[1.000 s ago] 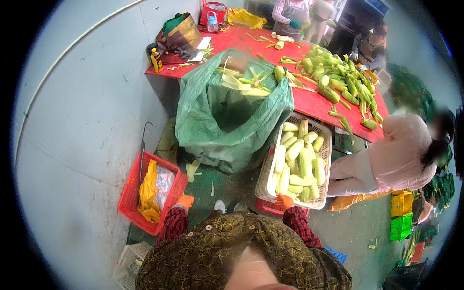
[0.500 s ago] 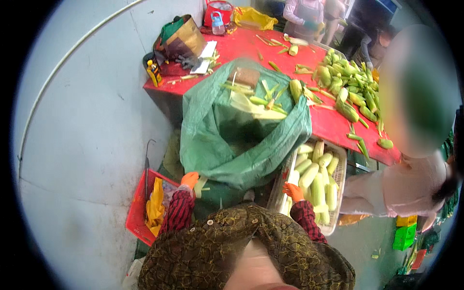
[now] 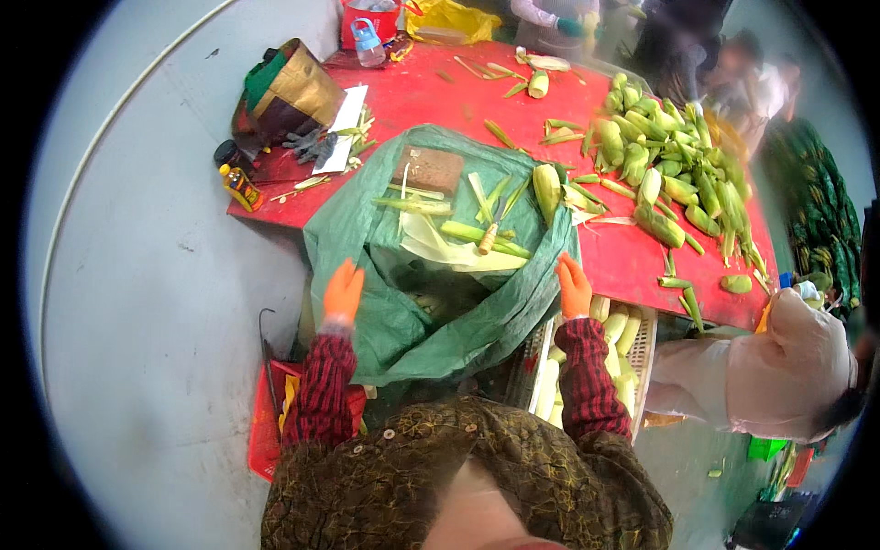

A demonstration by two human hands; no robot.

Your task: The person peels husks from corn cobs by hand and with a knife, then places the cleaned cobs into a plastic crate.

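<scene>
My left hand (image 3: 343, 295), in an orange glove, is open with fingers extended over the left side of a large green plastic bag (image 3: 348, 234). My right hand (image 3: 573, 289), also gloved, is open at the bag's right edge with fingers pointing forward. Neither visibly holds anything. Across the bag's far part lie a brown block (image 3: 428, 170), loose husk leaves (image 3: 412, 234), a wooden-handled knife (image 3: 488, 240) and a corn ear (image 3: 546, 191). Below my right hand, a white crate (image 3: 646, 337) of pale husked corn is partly hidden by my forearm.
A red table (image 3: 628, 261) carries piled unhusked corn (image 3: 660, 147), a tote bag (image 3: 291, 92), bottles (image 3: 240, 188) and a water bottle (image 3: 368, 46). A co-worker (image 3: 784, 362) bends at right; others stand behind the table. A red crate (image 3: 263, 440) and wall (image 3: 137, 257) are at left.
Both my hands have risen forward from the crates at either side to the green bag. My view has moved closer to the table; the crate of husked corn is now more covered.
</scene>
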